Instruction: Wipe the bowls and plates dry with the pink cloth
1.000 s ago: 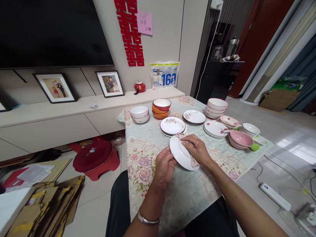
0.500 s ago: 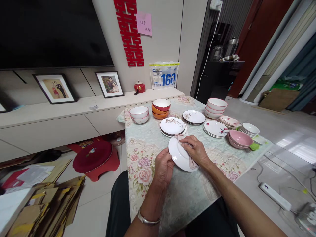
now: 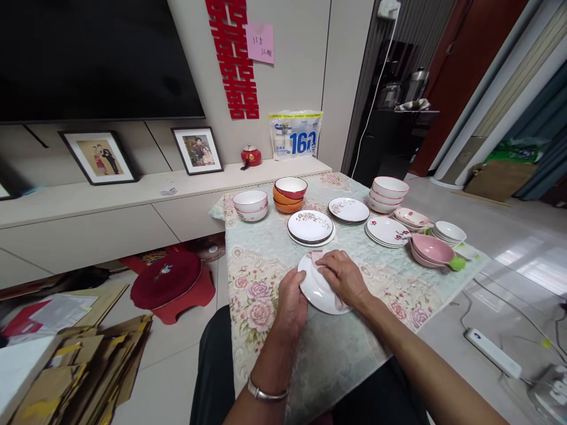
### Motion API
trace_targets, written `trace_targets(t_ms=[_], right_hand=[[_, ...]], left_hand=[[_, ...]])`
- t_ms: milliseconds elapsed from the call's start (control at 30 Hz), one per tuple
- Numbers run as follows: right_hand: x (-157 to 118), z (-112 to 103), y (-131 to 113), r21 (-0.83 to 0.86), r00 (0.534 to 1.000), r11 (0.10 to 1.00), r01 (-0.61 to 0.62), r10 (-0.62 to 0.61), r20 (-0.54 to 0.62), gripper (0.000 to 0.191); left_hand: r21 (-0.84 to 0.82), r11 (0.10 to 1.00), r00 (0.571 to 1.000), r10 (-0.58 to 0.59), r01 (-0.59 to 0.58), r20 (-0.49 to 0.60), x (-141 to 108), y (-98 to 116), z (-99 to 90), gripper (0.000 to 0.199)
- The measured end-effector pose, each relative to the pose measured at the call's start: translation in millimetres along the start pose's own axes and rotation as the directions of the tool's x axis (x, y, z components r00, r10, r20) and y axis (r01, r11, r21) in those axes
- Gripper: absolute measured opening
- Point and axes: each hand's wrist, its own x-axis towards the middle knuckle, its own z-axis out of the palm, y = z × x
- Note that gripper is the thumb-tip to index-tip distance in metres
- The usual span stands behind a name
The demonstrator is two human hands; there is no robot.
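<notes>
A plain white plate (image 3: 318, 290) is tilted above the near part of the flowered tablecloth (image 3: 261, 313). My left hand (image 3: 292, 298) grips its left rim, thumb on the upper face and fingers underneath. Pressed against the plate's face is a pale pink cloth (image 3: 316, 256), bunched under my right hand (image 3: 344, 276), whose fingers are closed over it. Part of the cloth hangs down along the right side of the plate, partly hidden by that hand. Just beyond lies a stack of plates with a brown floral pattern (image 3: 310, 225).
Orange and red bowls (image 3: 289, 195), pink-rimmed bowls (image 3: 250, 205) and another plate stack (image 3: 348, 209) stand farther back. On the right are white plates with red flowers (image 3: 387, 231), pink dishes (image 3: 432, 249) and small white bowls (image 3: 449, 231). A red stool (image 3: 170, 283) sits left of the table.
The plate has moved slightly down and left and turned a little in my hands. My right hand with the cloth has shifted slightly left across its face.
</notes>
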Motion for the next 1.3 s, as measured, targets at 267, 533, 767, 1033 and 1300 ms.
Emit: trace_targets(t_ms=[267,533,767,1033,1300], right_hand=[[4,4,-25,-0.019,0.976,0.988,0.151,-0.146,0.159,0.028],[33,6,2,-0.15,0.971,0.986,-0.079,0.11,0.211,0.028],[-10,-6,24,-0.187,0.971,0.956,-0.226,0.237,0.041,0.033],[-53,10,-34,-0.202,0.996,0.976,-0.078,0.086,0.032,0.049],[9,10,-48,-0.145,0.938,0.989,-0.026,0.075,0.338,0.04]], left_hand=[[-0.014,0.999,0.999,-0.038,0.037,-0.025,4,-7,-5.0,0.036],[0.0,0.998,0.995,-0.063,0.063,-0.072,8,-9,-9.8,0.025],[0.004,0.998,0.993,-0.054,0.055,-0.107,11,-14,-9.7,0.026],[-0.001,0.997,0.993,-0.078,0.078,-0.084,6,-10,-5.5,0.029],[-0.053,0.996,0.998,-0.065,0.065,0.002,8,-11,-6.0,0.024]])
